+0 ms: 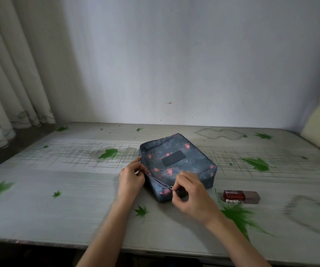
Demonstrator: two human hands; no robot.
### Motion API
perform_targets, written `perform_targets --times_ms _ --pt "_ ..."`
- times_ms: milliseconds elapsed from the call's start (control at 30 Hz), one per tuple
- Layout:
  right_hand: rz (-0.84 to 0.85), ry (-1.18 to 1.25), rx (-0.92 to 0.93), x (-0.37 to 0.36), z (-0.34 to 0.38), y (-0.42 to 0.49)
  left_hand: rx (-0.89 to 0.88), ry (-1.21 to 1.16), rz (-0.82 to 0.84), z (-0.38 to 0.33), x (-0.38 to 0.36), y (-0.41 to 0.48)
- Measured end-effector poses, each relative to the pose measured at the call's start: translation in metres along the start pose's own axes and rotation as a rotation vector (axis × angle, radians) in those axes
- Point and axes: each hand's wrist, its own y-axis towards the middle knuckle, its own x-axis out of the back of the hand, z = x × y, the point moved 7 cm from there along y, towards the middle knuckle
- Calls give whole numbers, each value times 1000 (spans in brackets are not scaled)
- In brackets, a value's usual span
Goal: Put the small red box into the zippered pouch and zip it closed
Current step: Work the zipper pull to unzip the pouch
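Right hand [189,191] pinches the zip pull [171,188] at the pouch's near corner. Left hand [131,178] grips the pouch [176,162] by its left edge, fingers curled on the fabric. I note the box [241,196] lying on the table [59,209], just right of the pouch, not touching it. Behind, a wall [174,64]; far left, a curtain [11,74].
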Motion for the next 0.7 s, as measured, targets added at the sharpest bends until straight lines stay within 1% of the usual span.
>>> perform_targets --times_ms 133,567,700 --pt "22 31 -35 3 -7 -4 -1 -10 -3 0 1 0" --pt "-50 19 -95 28 -33 -12 17 -25 -5 1 1 0" --pt "-16 3 -76 27 -31 -12 5 -31 15 -2 0 -2"
